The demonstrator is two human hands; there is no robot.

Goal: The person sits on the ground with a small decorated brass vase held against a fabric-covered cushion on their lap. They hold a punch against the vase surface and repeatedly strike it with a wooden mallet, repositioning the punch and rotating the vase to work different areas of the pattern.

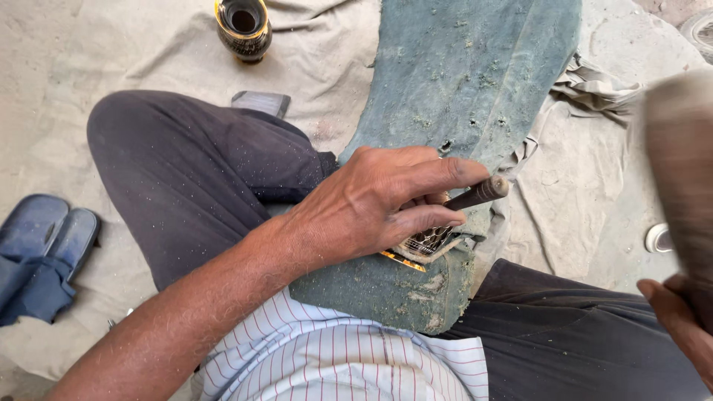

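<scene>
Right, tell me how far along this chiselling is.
Done: part of the metal piece shows a cut lattice pattern, and chips lie scattered over the green padded block.
In hand: the left hand holds a punch against the piece; the right hand grips a blurred mallet.
Left: cannot tell, since the hand hides most of the piece.

The padded block (453,82) was dull green, with pale dust and worn spots. The trousers (200,171) were dark grey, speckled with light crumbs. The shirt (334,356) was white with thin red stripes. The ground cloth (89,52) was beige. The sandals (44,238) were blue. The small vase (243,28) was black with a gold rim. The engraved metal piece (427,241) was silver with a dark lattice pattern and a yellow edge. The punch (479,193) was dark brown.
</scene>
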